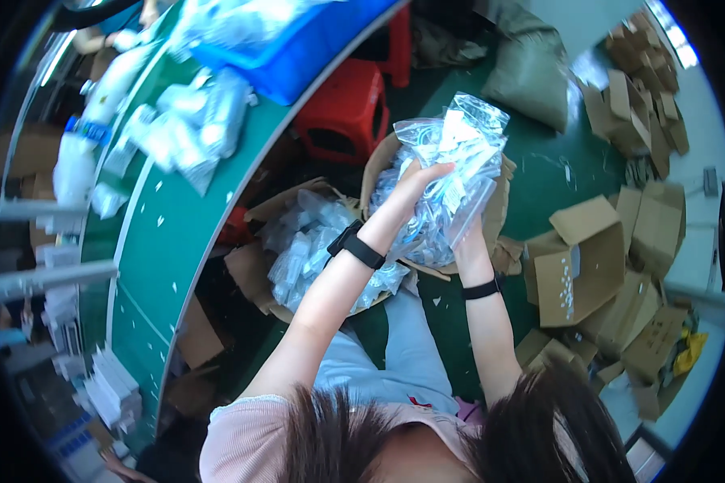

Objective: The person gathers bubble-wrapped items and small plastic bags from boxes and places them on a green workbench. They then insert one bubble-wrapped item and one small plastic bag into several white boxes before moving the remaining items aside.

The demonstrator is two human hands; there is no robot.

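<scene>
A bundle of clear plastic bags [463, 133] with white and light-blue contents is held up over a cardboard box [499, 211]. On the bundle's left side my left hand [421, 181] grips it, thumb across the bags and the other fingers mostly hidden. From below and to the right, my right hand [470, 235] holds the same bags, its fingers largely covered by plastic. More filled bags lie in the box beneath. A second box beside it, to the left, contains many clear plastic pouches [302, 262].
A green worktable [165, 233] curves along the left, with wrapped packages [193, 121] and a blue bin [282, 64] on it. Behind the boxes stands a red stool [342, 109]. A stuffed sack [528, 68] lies far right; open cardboard boxes [580, 266] crowd the right side.
</scene>
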